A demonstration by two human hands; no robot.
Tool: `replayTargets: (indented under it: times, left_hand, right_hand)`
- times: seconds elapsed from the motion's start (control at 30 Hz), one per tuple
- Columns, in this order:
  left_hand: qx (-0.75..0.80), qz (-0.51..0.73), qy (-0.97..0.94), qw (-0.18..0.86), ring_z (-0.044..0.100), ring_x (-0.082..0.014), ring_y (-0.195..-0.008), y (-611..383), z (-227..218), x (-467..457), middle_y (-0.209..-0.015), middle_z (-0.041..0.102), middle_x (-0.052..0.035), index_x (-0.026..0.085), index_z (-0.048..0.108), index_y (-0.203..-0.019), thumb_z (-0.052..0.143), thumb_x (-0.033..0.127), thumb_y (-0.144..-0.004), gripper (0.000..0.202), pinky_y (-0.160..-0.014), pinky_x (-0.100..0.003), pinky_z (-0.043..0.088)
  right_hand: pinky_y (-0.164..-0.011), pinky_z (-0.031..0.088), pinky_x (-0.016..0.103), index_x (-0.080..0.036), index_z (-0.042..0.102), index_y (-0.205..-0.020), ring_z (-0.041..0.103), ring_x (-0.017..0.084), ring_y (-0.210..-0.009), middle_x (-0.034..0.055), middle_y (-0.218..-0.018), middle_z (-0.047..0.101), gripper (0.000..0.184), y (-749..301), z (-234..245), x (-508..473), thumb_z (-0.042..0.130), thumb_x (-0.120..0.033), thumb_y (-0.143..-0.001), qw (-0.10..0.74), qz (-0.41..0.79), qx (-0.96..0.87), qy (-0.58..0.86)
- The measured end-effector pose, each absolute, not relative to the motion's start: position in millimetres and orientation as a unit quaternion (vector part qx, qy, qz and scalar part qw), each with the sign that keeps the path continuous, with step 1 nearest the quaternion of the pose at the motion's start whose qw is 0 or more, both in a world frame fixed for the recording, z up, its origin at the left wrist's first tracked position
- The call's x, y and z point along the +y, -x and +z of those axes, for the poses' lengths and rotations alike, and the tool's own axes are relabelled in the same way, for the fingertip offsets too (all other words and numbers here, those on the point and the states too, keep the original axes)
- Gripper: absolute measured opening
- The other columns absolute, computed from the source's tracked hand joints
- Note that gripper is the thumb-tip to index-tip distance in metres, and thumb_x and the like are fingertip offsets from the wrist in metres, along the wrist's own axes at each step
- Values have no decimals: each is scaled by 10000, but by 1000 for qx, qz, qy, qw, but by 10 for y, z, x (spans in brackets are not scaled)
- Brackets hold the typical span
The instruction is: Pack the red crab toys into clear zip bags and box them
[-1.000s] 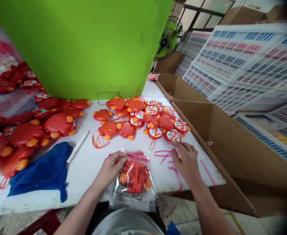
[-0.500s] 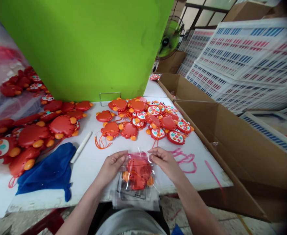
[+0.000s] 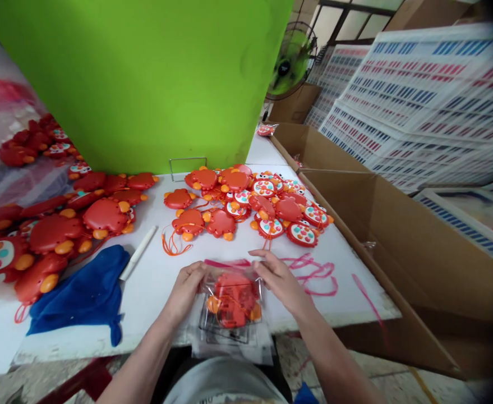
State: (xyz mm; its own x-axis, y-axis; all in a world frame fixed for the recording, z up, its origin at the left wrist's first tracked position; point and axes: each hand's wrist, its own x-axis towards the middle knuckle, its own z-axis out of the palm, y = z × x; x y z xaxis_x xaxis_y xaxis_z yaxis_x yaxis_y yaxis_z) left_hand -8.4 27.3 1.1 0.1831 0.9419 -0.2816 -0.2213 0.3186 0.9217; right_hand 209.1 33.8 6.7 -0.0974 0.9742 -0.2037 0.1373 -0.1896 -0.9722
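Observation:
A clear plastic bag (image 3: 229, 332) with a red crab-like toy (image 3: 234, 294) inside lies at the table's front edge, over other flat clear bags. The toy has orange feet and an orange cord. My left hand (image 3: 189, 283) is closed, pinching the bag's upper left corner between thumb and fingers. At the upper right corner, my right hand (image 3: 277, 278) grips the bag's edge with its thumb and lower fingers, the index finger stretched out. Just beyond the hands, several similar toys (image 3: 289, 207) are piled up, some showing white faces with coloured dots.
More red toys (image 3: 56, 231) are heaped at left beside a blue cloth (image 3: 82, 289) and a white pen (image 3: 139, 252). Pink marks (image 3: 313, 272) streak the white table at right. Open cardboard boxes (image 3: 342, 207) flank it. A green panel (image 3: 153, 84) stands at the back; white crates (image 3: 414, 101) are stacked behind.
My left hand has shifted slightly left and down along the bag's top. My right index finger has lifted and straightened. The bag's mouth now lies flatter.

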Motion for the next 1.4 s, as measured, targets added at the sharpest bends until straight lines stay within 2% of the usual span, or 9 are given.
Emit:
replayTargets:
  times: [0.17,0.3,0.4,0.6,0.73,0.97,1.13,1.2,1.4]
  left_hand:
    - [512,392,-436,628,550,-148,-627,21,9,255,-657,589,-27,142,556,-662,572,506,-765,379,-607,-260,454]
    - [564,318,-603,466,535,-132,-624,-38,-7,225,-719,571,-5,172,539,-724,601,324,-775,172,-612,-259,453]
    - [565,232,-718,333,579,-148,-756,-124,34,190,-965,587,-38,193,579,-895,620,203,-768,134,-715,-287,478]
    - [559,67,-812,154,592,-229,-948,-295,99,158,-1089,582,-77,193,559,-1036,607,246,-828,220,-726,-323,510]
    - [554,54,-825,102,595,-240,-915,-310,67,148,-1032,600,-67,201,566,-996,607,252,-830,179,-634,-300,497]
    - [551,85,-828,56,563,-280,-905,-290,-8,145,-934,612,-68,196,590,-905,627,246,-813,111,-750,-440,477]
    - [486,190,-852,51,527,-239,-965,-232,-138,119,-984,602,-67,160,566,-918,506,143,-876,75,-948,-491,396]
    - [460,225,-856,74,525,-215,-951,-208,-194,118,-949,598,-61,156,555,-898,443,105,-895,123,-990,-474,372]
    - [499,337,-772,202,537,-238,-948,-169,-123,118,-994,608,-97,161,539,-1090,485,239,-900,212,-857,-413,451]
  right_hand:
    - [-467,356,230,-185,569,-1152,469,106,-497,-9,-664,615,407,-2374,172,350,582,-411,-813,437,450,-535,566]
    - [-553,454,258,-214,552,-1174,569,120,-597,32,-867,668,371,-2983,352,430,579,-355,-831,666,69,-414,616]
    - [-726,513,355,-226,466,-1259,634,178,-837,89,-1110,630,422,-3292,399,532,533,-362,-865,688,-74,-404,598]
    - [-945,396,538,-170,527,-1216,485,351,-1167,173,-1202,573,531,-3358,-8,918,573,-483,-789,283,-19,-656,700]
    - [-886,434,508,-127,466,-1293,493,377,-1132,214,-1221,534,642,-3335,-218,1049,610,-458,-762,159,-14,-670,725]
    - [-704,493,410,-207,420,-1337,612,299,-902,152,-1211,558,558,-3373,-54,805,521,-327,-801,187,-9,-660,728]
    - [-706,525,401,-260,435,-1259,630,241,-836,73,-1075,622,588,-3281,27,667,643,-437,-738,474,223,-527,670]
    - [-713,532,388,-248,459,-1198,628,218,-820,62,-1048,624,556,-3161,59,614,667,-467,-731,534,319,-483,616]
    - [-824,491,390,-241,553,-1026,590,227,-907,49,-990,627,321,-2547,153,396,663,-389,-764,487,296,-584,578]
